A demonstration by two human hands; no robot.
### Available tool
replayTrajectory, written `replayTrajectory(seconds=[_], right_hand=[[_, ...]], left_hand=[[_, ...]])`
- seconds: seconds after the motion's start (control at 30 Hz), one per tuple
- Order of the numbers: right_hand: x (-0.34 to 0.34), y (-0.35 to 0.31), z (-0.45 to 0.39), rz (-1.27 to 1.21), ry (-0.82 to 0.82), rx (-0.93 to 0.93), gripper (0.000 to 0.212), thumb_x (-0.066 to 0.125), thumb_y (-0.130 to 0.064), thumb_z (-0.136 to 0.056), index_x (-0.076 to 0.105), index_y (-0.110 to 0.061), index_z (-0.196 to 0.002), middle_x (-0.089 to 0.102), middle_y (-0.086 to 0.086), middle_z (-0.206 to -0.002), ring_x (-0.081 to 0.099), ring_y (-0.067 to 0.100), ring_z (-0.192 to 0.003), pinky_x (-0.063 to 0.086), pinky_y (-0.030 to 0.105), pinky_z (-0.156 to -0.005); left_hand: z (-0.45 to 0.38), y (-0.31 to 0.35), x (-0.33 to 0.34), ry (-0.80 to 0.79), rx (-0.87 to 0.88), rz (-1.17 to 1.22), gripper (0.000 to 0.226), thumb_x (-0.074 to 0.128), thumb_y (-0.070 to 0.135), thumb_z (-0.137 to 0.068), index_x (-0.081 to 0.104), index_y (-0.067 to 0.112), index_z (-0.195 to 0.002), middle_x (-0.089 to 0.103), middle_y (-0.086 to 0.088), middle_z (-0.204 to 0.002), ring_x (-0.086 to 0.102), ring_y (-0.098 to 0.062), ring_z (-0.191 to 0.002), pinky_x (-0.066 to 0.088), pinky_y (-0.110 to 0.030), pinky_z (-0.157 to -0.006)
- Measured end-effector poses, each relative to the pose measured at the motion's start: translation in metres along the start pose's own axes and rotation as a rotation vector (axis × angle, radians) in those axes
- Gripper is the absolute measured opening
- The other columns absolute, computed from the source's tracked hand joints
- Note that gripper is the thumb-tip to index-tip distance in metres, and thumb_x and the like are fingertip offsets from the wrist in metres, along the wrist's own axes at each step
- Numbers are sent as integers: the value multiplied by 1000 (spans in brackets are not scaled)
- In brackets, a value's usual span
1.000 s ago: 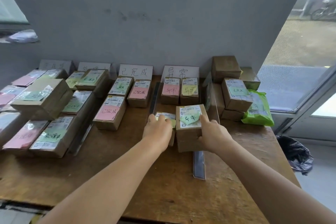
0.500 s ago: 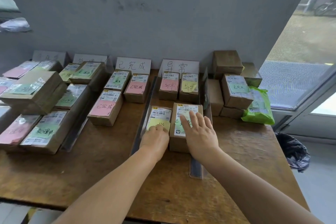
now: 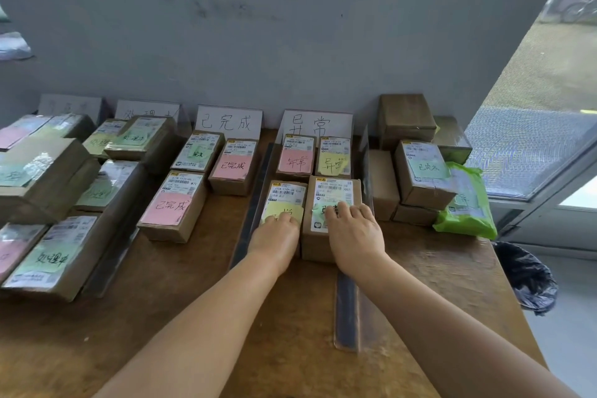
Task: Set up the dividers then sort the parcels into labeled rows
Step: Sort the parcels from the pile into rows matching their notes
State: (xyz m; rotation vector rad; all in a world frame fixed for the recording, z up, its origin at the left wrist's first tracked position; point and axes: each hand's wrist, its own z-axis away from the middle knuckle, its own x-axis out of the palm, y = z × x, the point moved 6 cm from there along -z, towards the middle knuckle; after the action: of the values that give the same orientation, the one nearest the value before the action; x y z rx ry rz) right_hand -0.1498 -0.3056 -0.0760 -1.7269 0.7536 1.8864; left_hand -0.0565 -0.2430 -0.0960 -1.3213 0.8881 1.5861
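Between two dividers, left hand (image 3: 277,236) rests curled-fingered on the yellow-noted parcel (image 3: 286,203); just beside it, right hand (image 3: 353,229) presses spread fingers on the taller parcel (image 3: 332,200), long axis toward the row sign (image 3: 318,126).

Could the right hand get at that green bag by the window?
Probably yes. The right hand rests on a box; the green bag lies to its right, beside stacked boxes, its near side uncovered.

Head-worn view, facing forward and down, table (image 3: 290,317) close
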Motion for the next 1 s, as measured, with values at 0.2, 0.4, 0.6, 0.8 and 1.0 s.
replayTrajectory(seconds=[0.2,0.4,0.6,0.8,1.0], right_hand=[[0,5,-11,-20,5,5,50,55,-17,-90,37,-15,-137,45,8,-133,43,28,-127,21,38,-114],[-4,7,-4,-72,7,23,64,58,-16,-88,27,-14,-144,36,7,-143,31,26,-136,13,38,-117],[-14,9,19,-152,46,79,72,54,-23,-93,10,-15,-150,15,4,-156,6,23,-146,0,38,-118],[-30,18,46,-203,88,156,82,57,-31,-92,2,-18,-152,6,1,-160,-3,20,-147,-4,38,-117],[-46,41,70,-246,126,230,87,60,-36,-89,2,-19,-152,5,-2,-160,-3,18,-148,-3,38,-118]], left_hand=[[-8,-2,-3,17,-1,13,43,56,2,-90,46,8,-131,47,-11,-130,49,-29,-116,50,-37,-87],[-5,-4,-3,7,-9,50,50,59,2,-87,42,9,-134,45,-11,-133,47,-28,-120,50,-37,-89],[7,2,-15,118,15,90,69,62,12,-90,23,9,-147,35,-10,-146,37,-26,-134,40,-37,-104],[23,12,-44,239,67,136,74,59,30,-92,17,12,-149,28,-6,-153,24,-23,-141,27,-37,-113],[36,37,-68,291,134,166,72,51,39,-95,14,15,-151,24,-5,-155,20,-23,-143,22,-38,-116]])
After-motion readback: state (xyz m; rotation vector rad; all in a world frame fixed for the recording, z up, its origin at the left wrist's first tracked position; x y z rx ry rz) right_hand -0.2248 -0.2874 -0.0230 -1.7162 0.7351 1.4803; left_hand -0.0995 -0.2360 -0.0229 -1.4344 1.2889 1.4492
